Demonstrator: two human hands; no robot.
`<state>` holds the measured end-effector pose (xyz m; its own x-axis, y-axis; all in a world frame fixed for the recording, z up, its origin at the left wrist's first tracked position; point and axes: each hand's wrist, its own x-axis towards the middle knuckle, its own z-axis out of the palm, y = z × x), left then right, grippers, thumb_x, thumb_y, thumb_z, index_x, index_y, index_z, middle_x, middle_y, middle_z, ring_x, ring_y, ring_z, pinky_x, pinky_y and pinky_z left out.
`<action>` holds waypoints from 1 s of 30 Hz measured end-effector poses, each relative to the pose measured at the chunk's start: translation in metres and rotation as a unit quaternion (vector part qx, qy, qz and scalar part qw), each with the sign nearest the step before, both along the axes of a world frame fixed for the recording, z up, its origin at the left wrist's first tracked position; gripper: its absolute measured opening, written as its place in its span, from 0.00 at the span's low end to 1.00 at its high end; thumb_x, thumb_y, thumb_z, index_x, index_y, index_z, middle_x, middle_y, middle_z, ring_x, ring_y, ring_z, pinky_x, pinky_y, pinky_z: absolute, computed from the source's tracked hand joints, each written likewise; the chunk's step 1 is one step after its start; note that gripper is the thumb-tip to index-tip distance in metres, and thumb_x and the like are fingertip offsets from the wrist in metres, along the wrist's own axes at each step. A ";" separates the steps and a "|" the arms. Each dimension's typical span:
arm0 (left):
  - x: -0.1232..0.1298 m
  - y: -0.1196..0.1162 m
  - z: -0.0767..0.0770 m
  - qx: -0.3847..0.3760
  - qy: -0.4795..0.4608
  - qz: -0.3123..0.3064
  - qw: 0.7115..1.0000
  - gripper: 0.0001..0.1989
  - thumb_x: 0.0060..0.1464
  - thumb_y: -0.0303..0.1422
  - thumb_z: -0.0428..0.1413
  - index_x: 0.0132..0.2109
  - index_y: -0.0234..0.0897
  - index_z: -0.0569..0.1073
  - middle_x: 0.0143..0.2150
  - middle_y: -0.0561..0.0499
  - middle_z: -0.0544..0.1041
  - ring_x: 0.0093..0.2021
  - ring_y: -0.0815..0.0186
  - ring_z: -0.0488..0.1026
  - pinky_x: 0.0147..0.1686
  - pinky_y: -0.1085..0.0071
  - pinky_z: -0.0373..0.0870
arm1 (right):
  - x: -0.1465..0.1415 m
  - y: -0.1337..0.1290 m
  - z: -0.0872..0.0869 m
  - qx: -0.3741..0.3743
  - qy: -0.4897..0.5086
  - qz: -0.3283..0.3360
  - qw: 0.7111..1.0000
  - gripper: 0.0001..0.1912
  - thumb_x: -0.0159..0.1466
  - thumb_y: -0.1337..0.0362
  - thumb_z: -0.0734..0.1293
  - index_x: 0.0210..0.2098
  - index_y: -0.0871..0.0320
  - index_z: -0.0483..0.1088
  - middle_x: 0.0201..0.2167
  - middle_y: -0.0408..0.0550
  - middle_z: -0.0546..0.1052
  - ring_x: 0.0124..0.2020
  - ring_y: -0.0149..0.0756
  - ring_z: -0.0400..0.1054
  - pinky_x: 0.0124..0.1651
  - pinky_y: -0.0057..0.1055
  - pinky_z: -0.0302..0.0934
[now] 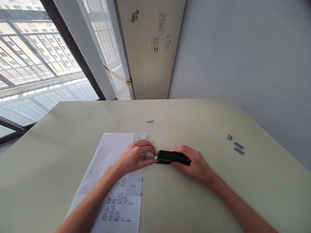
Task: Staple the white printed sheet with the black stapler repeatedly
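Forearms [97, 197] extend over a pale table [194, 200] beside a window [36, 58] and grey wall [243, 58]. The right hand [194, 161] grips a black stapler [171, 156]; the left hand [138, 156] pinches its metal tip [155, 157].

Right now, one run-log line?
right hand: grips black stapler | left hand: pinches its metal end | printed sheet: beneath left forearm | staple strips: on table, right side

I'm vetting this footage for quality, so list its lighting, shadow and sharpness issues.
Head view: the window at upper left is bright and pale; head view: soft, faint shadow on the table under the right hand; head view: the black stapler shows little surface detail; head view: print on the paper is unreadable.
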<state>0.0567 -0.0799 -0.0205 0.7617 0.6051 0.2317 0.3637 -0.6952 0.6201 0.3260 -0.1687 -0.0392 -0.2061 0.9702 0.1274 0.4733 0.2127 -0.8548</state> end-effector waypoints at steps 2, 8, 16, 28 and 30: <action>-0.006 0.003 0.003 0.014 0.014 -0.006 1.000 0.06 0.63 0.38 0.64 0.40 0.42 0.80 0.45 0.50 0.82 0.44 0.61 0.77 0.47 0.64 0.73 | 0.003 0.001 0.001 -0.006 0.009 -0.014 1.000 0.13 0.67 0.51 0.73 0.50 0.45 0.79 0.43 0.47 0.82 0.43 0.45 0.75 0.41 0.37 0.68; -0.020 0.013 0.012 0.032 0.067 0.017 0.997 0.16 0.60 0.48 0.65 0.49 0.45 0.80 0.51 0.49 0.81 0.51 0.56 0.77 0.52 0.61 0.72 | 0.011 0.004 -0.004 -0.005 0.012 -0.041 0.999 0.14 0.66 0.50 0.74 0.47 0.47 0.79 0.40 0.45 0.82 0.39 0.42 0.74 0.40 0.36 0.68; 0.014 0.079 0.000 0.099 0.080 0.241 0.962 0.14 0.66 0.40 0.60 0.54 0.40 0.77 0.52 0.46 0.80 0.55 0.53 0.75 0.57 0.55 0.71 | 0.010 0.007 -0.005 -0.001 0.012 -0.040 0.999 0.14 0.65 0.51 0.74 0.47 0.49 0.77 0.42 0.46 0.83 0.39 0.41 0.75 0.40 0.36 0.68; 0.017 0.049 0.011 0.083 0.037 0.217 0.972 0.10 0.72 0.40 0.54 0.47 0.40 0.77 0.45 0.50 0.80 0.42 0.62 0.77 0.44 0.65 0.74 | 0.009 0.007 -0.005 -0.003 0.014 -0.039 0.999 0.14 0.65 0.53 0.74 0.47 0.50 0.77 0.43 0.46 0.83 0.41 0.40 0.75 0.41 0.35 0.68; 0.006 0.018 0.019 0.091 -0.005 0.172 0.981 0.10 0.73 0.41 0.54 0.49 0.43 0.77 0.45 0.51 0.81 0.42 0.63 0.78 0.43 0.67 0.73 | 0.009 0.008 -0.005 -0.003 0.007 -0.038 0.999 0.13 0.65 0.53 0.74 0.47 0.50 0.77 0.43 0.46 0.82 0.40 0.40 0.75 0.41 0.35 0.67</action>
<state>0.0629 -0.0615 -0.0019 0.5168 0.7735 0.3668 0.5903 -0.6323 0.5018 0.3355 -0.1611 -0.0444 -0.1289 0.9840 0.1233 0.4753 0.1705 -0.8631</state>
